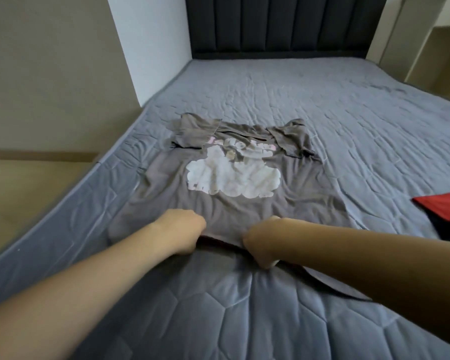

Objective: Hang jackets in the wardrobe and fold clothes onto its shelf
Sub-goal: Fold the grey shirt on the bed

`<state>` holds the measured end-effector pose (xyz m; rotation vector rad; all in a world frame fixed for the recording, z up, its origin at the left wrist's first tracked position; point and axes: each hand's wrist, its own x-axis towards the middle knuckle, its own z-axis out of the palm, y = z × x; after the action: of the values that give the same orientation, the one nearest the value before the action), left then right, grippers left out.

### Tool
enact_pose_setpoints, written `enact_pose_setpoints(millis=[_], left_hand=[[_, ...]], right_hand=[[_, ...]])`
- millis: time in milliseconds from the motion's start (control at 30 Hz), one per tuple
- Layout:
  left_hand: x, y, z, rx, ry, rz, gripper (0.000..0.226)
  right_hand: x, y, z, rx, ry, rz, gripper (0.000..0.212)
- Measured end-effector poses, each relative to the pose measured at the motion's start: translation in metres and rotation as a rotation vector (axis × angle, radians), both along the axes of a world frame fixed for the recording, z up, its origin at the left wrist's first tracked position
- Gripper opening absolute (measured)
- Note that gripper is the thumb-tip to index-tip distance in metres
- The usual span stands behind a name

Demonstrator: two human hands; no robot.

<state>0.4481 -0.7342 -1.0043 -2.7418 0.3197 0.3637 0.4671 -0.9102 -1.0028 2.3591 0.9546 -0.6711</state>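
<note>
Two hands at the near hem of a grey T-shirt [218,203], both curled tight. Left hand [183,231] clenched on the hem, knuckles up, fingers tucked under the cloth edge and hidden. Right hand [261,242] likewise bunched on the hem just beside the left, thumb side toward the camera; fingertips out of sight beneath the fabric. The stretch of hem between the two fists is lifted slightly, a dark shadow under it. Both forearms bare, reaching in from the bottom corners of the view.

T-shirt lies front-up on the bed, neckline away from the person, hem nearest. White cloud-like print [233,178] in the middle of the chest with pink lettering above it, too blurred to read. Both sleeves folded inward over the shoulders; upper part rumpled. Right lower corner of the shirt trails out under the right forearm.

Bed covered by a grey-blue quilted bedspread [322,105], wrinkled, stitched in a honeycomb pattern. Dark padded headboard [283,24] with vertical channels at the far end. Red garment [447,206] at the right edge of the bed, well apart from the T-shirt, with something dark beneath it; cut off by the frame. White wall panel [151,45] left of the headboard, beige wall further left.
</note>
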Motion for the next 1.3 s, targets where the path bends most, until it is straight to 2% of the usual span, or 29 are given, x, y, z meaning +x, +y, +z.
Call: enact_pose_setpoints(millis=[100,200,300,433,533,600,733,867,967,1067,1167,1300], left_hand=[[0.013,0.024,0.012,0.155,-0.03,0.166,0.034],[0.04,0.045,0.033,0.105,-0.102,0.369,0.035],[0.069,0.061,0.051,0.086,-0.237,0.557,0.036],[0.101,0.08,0.055,0.17,-0.291,0.719,0.043],[0.129,0.086,0.057,0.115,-0.361,0.735,0.041],[0.155,0.086,0.062,-0.049,-0.437,0.792,0.038],[0.22,0.099,0.074,-0.606,-0.598,1.01,0.046],[0.302,0.117,0.074,-1.138,-0.728,1.138,0.053],[0.362,0.121,0.06,-1.359,-0.811,1.201,0.049],[0.416,0.125,0.035,-1.329,-0.824,1.229,0.049],[0.457,0.13,0.01,-1.185,-0.8,1.187,0.042],[0.489,0.14,-0.011,-1.016,-0.724,1.055,0.034]], right_hand=[[0.021,-0.013,0.007,-0.156,-0.03,-0.062,0.022],[0.062,-0.035,0.026,-0.31,-0.068,-0.136,0.015],[0.104,-0.061,0.042,-0.33,-0.166,-0.232,0.032],[0.139,-0.105,0.048,-0.169,-0.254,-0.462,0.051],[0.165,-0.116,0.051,0.049,-0.322,-0.631,0.047],[0.187,-0.118,0.05,0.175,-0.359,-0.708,0.039],[0.239,-0.116,0.063,0.375,-0.427,-0.846,0.038],[0.3,-0.122,0.074,0.524,-0.529,-0.953,0.009],[0.348,-0.13,0.071,0.545,-0.589,-0.984,0.007],[0.392,-0.133,0.053,0.542,-0.619,-0.976,0.008],[0.422,-0.133,0.027,0.446,-0.648,-0.958,0.009],[0.442,-0.128,-0.003,0.287,-0.693,-1.005,0.036]])
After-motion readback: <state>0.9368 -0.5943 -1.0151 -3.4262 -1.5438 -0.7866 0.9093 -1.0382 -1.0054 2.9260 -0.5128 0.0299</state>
